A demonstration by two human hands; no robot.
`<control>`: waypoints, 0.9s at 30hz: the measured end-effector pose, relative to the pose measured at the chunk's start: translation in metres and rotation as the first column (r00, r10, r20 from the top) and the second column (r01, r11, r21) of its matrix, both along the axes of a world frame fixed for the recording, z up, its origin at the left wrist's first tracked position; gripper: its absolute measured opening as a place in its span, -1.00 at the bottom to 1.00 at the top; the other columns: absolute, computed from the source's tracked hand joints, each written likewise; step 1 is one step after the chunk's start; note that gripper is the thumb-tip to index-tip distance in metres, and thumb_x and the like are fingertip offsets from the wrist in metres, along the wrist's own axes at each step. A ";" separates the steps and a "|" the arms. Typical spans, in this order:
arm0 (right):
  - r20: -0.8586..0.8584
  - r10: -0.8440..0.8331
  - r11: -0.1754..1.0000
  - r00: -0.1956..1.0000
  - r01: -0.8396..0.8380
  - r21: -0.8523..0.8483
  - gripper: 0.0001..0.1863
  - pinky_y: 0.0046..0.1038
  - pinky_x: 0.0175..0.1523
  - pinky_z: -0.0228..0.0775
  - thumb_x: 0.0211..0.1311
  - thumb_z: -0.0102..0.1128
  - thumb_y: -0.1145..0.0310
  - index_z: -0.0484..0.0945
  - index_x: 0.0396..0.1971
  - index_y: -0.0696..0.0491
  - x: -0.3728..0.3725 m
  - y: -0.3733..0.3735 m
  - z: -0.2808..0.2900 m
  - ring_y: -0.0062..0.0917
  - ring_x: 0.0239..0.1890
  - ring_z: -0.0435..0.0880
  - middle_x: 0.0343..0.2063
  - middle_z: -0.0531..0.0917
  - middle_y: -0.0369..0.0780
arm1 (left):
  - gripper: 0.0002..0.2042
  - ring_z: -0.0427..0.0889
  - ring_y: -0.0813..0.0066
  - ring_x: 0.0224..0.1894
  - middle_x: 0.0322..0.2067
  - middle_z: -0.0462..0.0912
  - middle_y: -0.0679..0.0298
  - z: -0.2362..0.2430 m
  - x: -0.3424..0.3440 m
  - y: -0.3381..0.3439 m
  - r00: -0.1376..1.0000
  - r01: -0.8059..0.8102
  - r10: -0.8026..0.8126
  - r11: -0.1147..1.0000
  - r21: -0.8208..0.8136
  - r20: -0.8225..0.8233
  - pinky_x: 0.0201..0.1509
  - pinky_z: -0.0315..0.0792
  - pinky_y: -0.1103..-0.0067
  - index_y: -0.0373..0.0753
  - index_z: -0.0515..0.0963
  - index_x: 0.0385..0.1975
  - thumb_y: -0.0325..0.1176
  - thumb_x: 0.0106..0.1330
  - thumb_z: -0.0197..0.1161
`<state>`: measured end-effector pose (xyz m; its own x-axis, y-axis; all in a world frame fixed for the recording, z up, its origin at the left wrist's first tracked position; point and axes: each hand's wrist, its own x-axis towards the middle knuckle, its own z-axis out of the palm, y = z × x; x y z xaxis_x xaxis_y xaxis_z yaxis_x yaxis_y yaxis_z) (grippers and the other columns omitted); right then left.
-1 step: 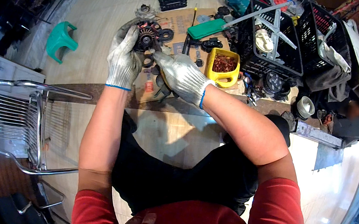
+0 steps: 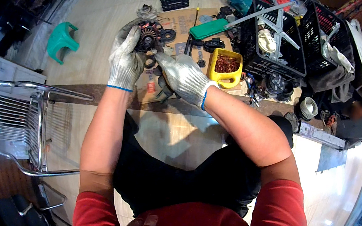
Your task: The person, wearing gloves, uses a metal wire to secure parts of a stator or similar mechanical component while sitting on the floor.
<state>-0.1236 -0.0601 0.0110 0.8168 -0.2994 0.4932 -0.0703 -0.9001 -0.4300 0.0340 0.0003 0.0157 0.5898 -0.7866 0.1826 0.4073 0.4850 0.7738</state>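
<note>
Both my hands wear white knitted work gloves with blue cuffs. My left hand [image 2: 125,60] grips the left side of a round, dark motor part [image 2: 147,37], which has reddish windings around a ribbed centre. My right hand [image 2: 184,78] is closed just to the right and nearer to me, its fingertips pointing at the motor part. A bit of yellow shows beneath its fingers, but what it holds is hidden. Beside the motor part lies a dark ring [image 2: 168,35], and a smaller ring [image 2: 150,61] sits between my hands. Underneath is a flattened cardboard sheet [image 2: 175,20].
Right of my hands stands a yellow container [image 2: 216,74] of copper-coloured pieces. A green fly swatter-like paddle [image 2: 209,29] lies beyond it. Black crates [image 2: 269,67] stand at the right, near a white fan wheel [image 2: 308,109]. A green stool [image 2: 62,42] and metal chair [image 2: 35,128] are at left.
</note>
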 end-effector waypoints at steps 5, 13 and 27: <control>-0.183 0.008 0.988 0.983 0.020 0.154 -0.77 -0.16 -0.36 0.38 0.35 -0.04 0.32 0.49 -0.09 0.05 -0.003 0.001 -0.005 -0.13 -0.46 0.59 -0.52 0.58 -0.04 | -0.70 0.65 0.16 -0.07 -0.09 0.61 -0.03 -0.011 0.010 -0.003 0.998 -0.006 0.004 0.999 -0.031 -0.070 0.04 0.61 0.28 -0.46 0.44 0.00 -0.37 0.39 0.17; -0.157 0.087 0.770 0.984 0.034 0.637 -0.71 -0.34 -0.39 0.42 0.39 0.01 0.17 0.53 -0.15 0.09 -0.010 0.000 0.013 -0.38 -0.49 0.59 -0.47 0.61 -0.14 | -0.71 0.65 0.15 -0.05 -0.08 0.61 -0.01 -0.018 0.019 -0.002 0.981 -0.096 0.097 0.995 0.011 -0.170 0.07 0.59 0.24 -0.43 0.47 -0.01 -0.37 0.38 0.19; -0.077 0.118 0.102 0.990 0.065 0.993 -0.61 -0.46 -0.56 0.39 0.34 0.08 0.02 0.49 -0.32 0.10 -0.006 0.000 0.019 -0.54 -0.64 0.52 -0.59 0.56 -0.25 | -0.71 0.65 0.15 -0.09 -0.11 0.61 0.02 -0.012 0.011 -0.002 0.991 -0.053 0.054 0.999 0.014 -0.122 -0.06 0.63 0.24 -0.39 0.46 -0.01 -0.34 0.38 0.20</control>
